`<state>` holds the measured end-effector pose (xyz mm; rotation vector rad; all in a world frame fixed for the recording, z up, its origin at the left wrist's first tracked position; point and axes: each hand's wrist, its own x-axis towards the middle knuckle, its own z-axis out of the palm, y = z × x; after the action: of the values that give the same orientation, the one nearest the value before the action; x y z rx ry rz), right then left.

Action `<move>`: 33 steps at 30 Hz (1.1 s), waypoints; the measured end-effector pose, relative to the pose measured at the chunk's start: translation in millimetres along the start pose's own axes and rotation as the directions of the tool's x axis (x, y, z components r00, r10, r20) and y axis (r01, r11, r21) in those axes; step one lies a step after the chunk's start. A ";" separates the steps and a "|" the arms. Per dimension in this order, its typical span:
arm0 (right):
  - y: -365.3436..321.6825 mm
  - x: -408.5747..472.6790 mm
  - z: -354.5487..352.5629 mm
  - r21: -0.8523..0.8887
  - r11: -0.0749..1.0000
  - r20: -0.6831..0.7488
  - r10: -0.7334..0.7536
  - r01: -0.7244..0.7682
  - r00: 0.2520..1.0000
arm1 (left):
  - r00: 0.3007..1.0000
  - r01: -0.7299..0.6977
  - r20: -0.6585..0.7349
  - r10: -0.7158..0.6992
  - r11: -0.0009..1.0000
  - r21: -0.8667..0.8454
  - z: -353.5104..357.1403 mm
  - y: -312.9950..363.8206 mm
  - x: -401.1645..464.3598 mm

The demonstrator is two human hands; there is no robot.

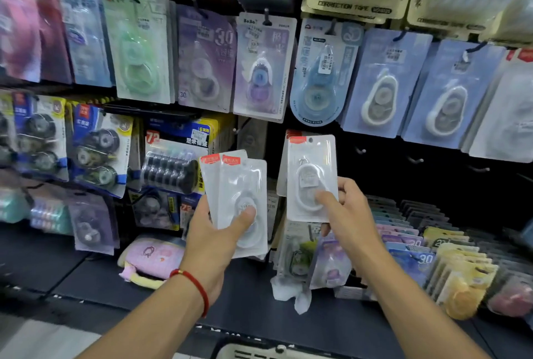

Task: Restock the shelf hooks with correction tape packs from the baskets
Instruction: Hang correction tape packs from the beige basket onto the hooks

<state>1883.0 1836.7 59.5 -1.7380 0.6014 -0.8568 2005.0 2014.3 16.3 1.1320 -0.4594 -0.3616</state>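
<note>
A white slotted plastic basket rim (259, 354) sits nearest you at the bottom edge. Your left hand (213, 239) grips a small stack of clear-and-white correction tape blister packs with red labels (239, 185), thumb pressed on the front. Your right hand (350, 213) pinches one matching white correction tape pack (311, 177), upright, near bare metal shelf hooks (415, 160) on the dark panel behind.

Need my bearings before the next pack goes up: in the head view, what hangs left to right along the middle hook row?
Pale green pack → purple "30" pack → lilac BoBo pack → rounded light-blue pack → two periwinkle packs with white dispensers.
</note>
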 end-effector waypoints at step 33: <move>19.1 1.1 27.4 -0.052 0.982 -0.264 -0.187 0.180 0.946 | 0.995 -0.090 -0.027 0.092 0.992 0.087 -3.5 0.3 3.6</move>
<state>1905.6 1846.0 36.6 -1.7349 0.6368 -1.2339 2009.9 2015.4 16.0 1.1936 -0.5008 -0.2462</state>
